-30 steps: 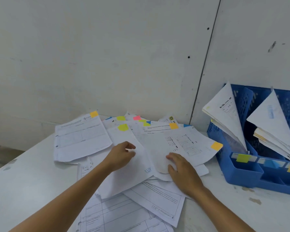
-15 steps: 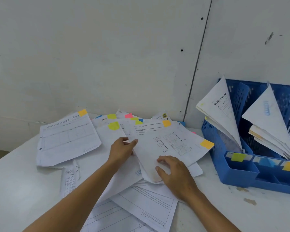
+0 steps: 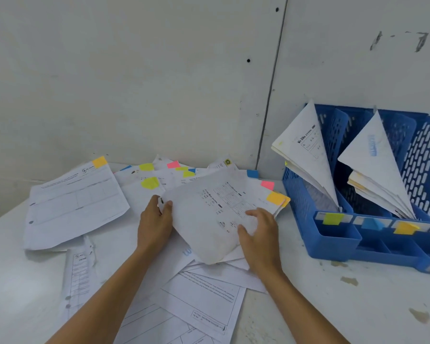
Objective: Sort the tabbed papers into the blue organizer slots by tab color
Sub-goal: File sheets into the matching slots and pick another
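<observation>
Tabbed papers (image 3: 77, 204) strewn, stained white table (image 3: 333, 306), grey wall (image 3: 134, 70)

Head-worn view, angled forward and down — close over table (image 3: 358, 306)

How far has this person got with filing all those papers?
Partly done. Two slots of the blue organizer already hold stacks of papers. In hand: the left hand and right hand hold an orange-tabbed sheet, not yet filed. Left: a scattered pile on the table with yellow, pink, blue and orange tabs showing, so much sorting seems to remain.
</observation>
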